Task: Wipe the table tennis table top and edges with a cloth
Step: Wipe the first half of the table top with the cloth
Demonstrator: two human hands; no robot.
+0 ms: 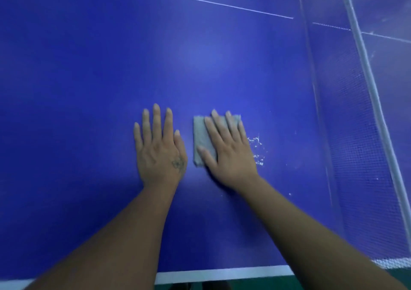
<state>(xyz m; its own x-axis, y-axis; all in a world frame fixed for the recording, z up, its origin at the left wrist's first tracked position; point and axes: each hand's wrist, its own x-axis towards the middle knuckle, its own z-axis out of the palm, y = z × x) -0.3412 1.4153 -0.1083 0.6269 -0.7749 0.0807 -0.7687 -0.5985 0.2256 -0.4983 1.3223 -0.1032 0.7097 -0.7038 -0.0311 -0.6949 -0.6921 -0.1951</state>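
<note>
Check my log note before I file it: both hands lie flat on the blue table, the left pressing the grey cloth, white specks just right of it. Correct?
One slip: the head view shows the right hand pressing the grey cloth; the left hand lies flat on the blue table itself. The white specks are just right of the cloth.
</note>
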